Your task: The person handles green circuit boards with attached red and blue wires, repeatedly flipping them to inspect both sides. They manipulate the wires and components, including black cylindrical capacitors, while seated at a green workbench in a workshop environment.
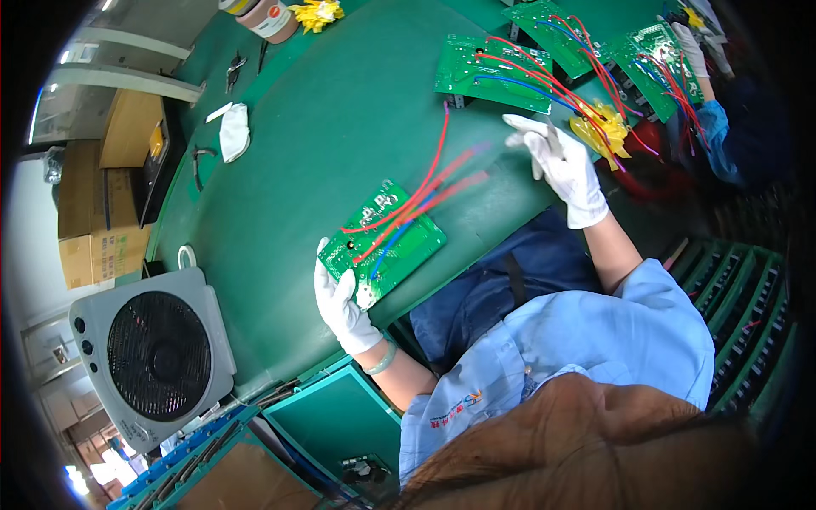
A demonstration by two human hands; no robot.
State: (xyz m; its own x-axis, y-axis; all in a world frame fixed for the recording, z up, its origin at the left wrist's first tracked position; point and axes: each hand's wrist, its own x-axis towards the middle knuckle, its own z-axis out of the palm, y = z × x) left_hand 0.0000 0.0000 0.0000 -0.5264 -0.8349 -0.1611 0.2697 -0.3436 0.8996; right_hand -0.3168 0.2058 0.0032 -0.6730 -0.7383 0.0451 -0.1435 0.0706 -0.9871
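Left hand: the white-gloved left hand (340,303) grips the near edge of a green circuit board (393,241), fingers curled over its lower left corner, thumb along the side.
Circuit board: it lies tilted on the green table mat (323,127), close to the table's front edge, just in front of the person's lap.
Wires: red wires and a blue wire (416,200) run from the board up and to the right; their far ends are blurred.
Right hand: the gloved right hand (557,161) is raised above the table edge, fingers mostly spread and loosely open; it seems to hold a thin pale sliver between the fingers, though blur makes this uncertain.
Other boards: more green boards with red and blue wires (497,72) lie at the far side of the mat, with a yellow bundle (602,129) just beyond the right hand.
Co-worker: another gloved hand (690,47) rests on a board at the top right.
Left side: a grey box fan (153,353) stands by the table, cardboard boxes (106,212) behind it, and a white cloth (234,132) lies on the mat.
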